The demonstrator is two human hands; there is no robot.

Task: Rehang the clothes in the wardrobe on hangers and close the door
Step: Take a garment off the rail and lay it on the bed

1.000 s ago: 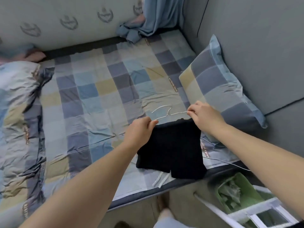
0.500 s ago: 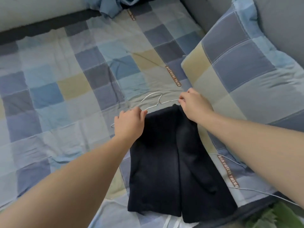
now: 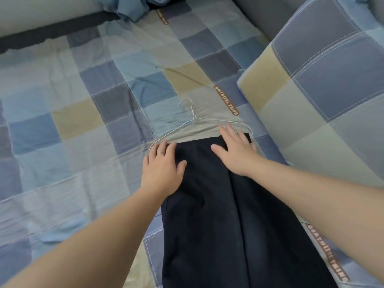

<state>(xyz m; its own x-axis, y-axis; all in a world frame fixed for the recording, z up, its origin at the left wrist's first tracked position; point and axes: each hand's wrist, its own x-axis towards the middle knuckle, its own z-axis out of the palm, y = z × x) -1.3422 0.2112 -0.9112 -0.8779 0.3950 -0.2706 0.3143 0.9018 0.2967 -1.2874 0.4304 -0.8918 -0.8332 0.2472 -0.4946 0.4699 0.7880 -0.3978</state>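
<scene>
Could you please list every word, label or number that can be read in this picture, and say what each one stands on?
"BEAUTIFUL THING", as best it reads, letters soft: brown label on the checked bed sheet, just beyond the wire hanger.
Far brown label at the sheet's top edge: too blurred to read.
Lower-right brown label beside the dark garment: too blurred to read.
No other text shows.

We count one dark garment [image 3: 228, 225], one wire hanger [image 3: 195, 117] beyond it, one pillow [image 3: 322, 90] right of it, and two hands on it: left hand [image 3: 162, 169], right hand [image 3: 236, 152].
</scene>
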